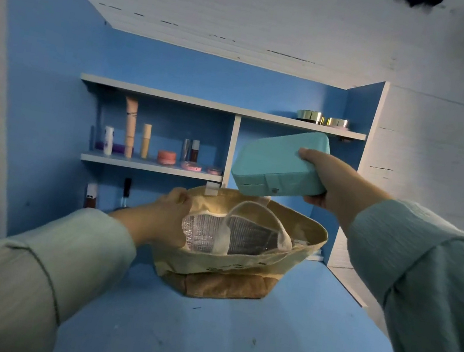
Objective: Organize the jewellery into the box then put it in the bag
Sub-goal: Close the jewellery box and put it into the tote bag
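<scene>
Leftmost, the left hand (pixel 170 216) grips the near-left rim of the bag (pixel 240 266), fingers curled over the edge and holding the mouth wide. That bag stands upright on the blue bench (pixel 227 344): pale tan cloth above, a darker brown base, a silvery quilted lining inside, and a cream handle (pixel 259 226) flopped across the opening. Behind it, on the lower shelf (pixel 149 167), stand tubes and small jars of cosmetics (pixel 138 141), their labels too small to read. Further right, the teal jewellery box (pixel 280 164) hangs in the air just above the bag's far-right rim, apparently not touching it. It is a closed, rounded rectangular case, its long axis running from lower left up to the right, the lid face tilted toward the camera and the seamed front edge with its small clasp pointing down at the bag. The right hand (pixel 337 182) holds the box's right end, thumb on top and fingers beneath.
</scene>
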